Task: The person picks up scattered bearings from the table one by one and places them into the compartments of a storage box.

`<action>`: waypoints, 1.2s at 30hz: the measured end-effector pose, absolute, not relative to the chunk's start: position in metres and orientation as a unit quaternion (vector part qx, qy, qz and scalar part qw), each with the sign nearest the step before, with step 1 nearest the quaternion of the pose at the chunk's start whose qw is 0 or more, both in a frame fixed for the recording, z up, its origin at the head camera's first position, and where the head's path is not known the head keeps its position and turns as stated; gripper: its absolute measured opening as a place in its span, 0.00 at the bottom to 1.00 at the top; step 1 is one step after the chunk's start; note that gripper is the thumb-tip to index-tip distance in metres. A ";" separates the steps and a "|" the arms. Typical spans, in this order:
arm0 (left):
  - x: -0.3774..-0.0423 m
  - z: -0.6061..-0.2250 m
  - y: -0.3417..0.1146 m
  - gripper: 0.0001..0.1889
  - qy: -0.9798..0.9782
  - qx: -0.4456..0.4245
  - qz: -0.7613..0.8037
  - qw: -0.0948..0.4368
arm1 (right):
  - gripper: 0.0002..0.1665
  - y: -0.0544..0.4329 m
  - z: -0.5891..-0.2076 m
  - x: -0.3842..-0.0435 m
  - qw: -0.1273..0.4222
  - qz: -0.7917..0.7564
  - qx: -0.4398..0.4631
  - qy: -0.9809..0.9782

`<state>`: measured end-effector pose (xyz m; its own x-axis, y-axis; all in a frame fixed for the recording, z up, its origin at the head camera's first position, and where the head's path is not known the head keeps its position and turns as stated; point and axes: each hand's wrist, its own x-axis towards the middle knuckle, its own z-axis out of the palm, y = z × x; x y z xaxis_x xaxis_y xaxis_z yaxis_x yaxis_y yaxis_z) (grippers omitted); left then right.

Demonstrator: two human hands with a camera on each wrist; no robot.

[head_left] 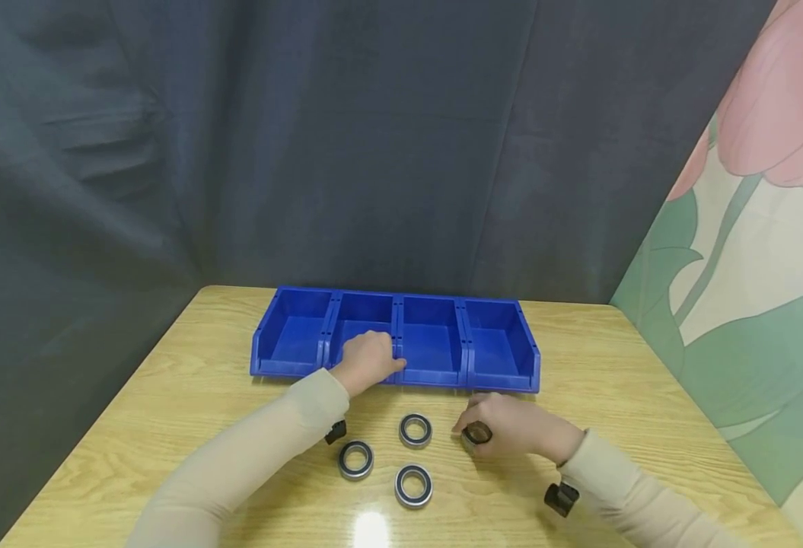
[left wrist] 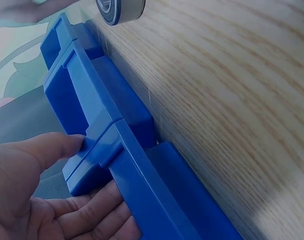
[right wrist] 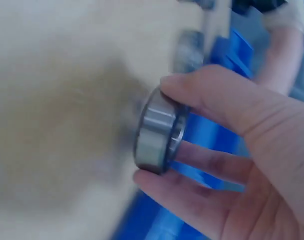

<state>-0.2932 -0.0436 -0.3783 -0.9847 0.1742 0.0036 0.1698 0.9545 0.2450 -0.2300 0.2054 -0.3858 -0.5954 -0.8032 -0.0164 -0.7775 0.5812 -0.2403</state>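
Observation:
My right hand (head_left: pixel 514 426) pinches a metal ball bearing (right wrist: pixel 154 132) between thumb and fingers, holding it close over the table in front of the rightmost bins. In the right wrist view the bearing shows its shiny outer rim edge-on. My left hand (head_left: pixel 369 359) is at the row of blue storage bins (head_left: pixel 431 377). It grips the divider between the two middle bins, its thumb on one side and its fingers inside the bin on the other, as the left wrist view shows. Those fingertips are partly hidden behind the blue wall.
Three more bearings lie flat on the wooden table (head_left: pixel 202 426): one bearing (head_left: pixel 415 444) nearest the bins, another bearing (head_left: pixel 356 476) to the left, a third bearing (head_left: pixel 413 503) nearest me. A dark curtain (head_left: pixel 374 152) hangs behind; a floral panel (head_left: pixel 764 304) stands right.

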 end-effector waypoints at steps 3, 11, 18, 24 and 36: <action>-0.293 -0.379 -0.043 0.23 0.989 0.085 0.122 0.010 | 0.18 0.212 -0.362 -0.243 0.055 -0.102 -0.449 0.886; -0.293 -0.377 -0.045 0.21 0.990 0.076 0.122 0.013 | 0.20 0.228 -0.285 -0.301 0.063 -0.109 -0.364 0.923; -0.294 -0.379 -0.045 0.20 0.988 0.079 0.128 0.015 | 0.24 0.228 -0.252 -0.349 0.087 -0.082 -0.264 0.957; -0.294 -0.379 -0.043 0.21 0.988 0.084 0.131 0.013 | 0.27 0.223 -0.254 -0.379 0.123 -0.126 -0.212 0.961; -0.291 -0.380 -0.042 0.23 0.986 0.093 0.138 0.013 | 0.27 0.213 -0.294 -0.408 0.186 -0.142 -0.149 0.961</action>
